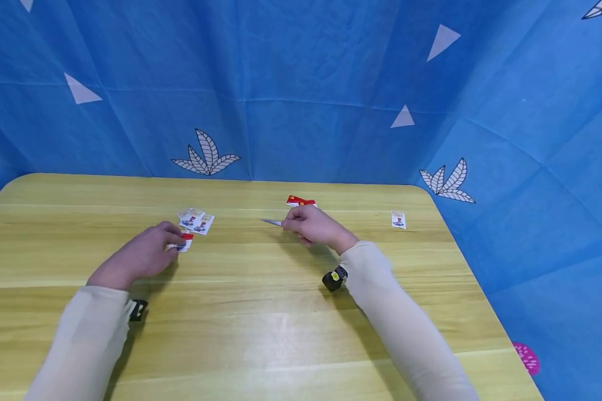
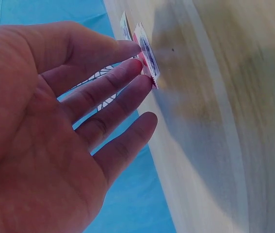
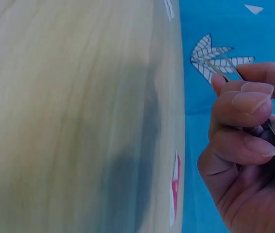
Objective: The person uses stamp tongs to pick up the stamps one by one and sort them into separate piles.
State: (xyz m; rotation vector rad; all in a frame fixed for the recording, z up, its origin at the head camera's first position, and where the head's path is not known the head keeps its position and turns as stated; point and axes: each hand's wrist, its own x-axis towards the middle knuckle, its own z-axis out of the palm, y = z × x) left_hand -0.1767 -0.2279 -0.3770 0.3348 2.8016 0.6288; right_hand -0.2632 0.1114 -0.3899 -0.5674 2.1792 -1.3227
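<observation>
My left hand (image 1: 147, 253) is over the left part of the table. Its thumb and fingertips pinch a small stamp (image 2: 148, 56) with a toothed edge; red and white show on it in the head view. Just beyond those fingers lies a loose cluster of white picture stamps (image 1: 200, 221), overlapping one another. My right hand (image 1: 316, 225) grips a pair of tweezers (image 1: 272, 223), whose tips point left and stand apart in the right wrist view. Behind that hand are red-and-white stamps (image 1: 300, 200), partly hidden by it.
A single picture stamp (image 1: 398, 220) lies near the right edge of the wooden table (image 1: 261, 312). A blue patterned cloth (image 1: 301, 83) hangs behind the table and along its right side. Dark straps with small devices sit on both wrists.
</observation>
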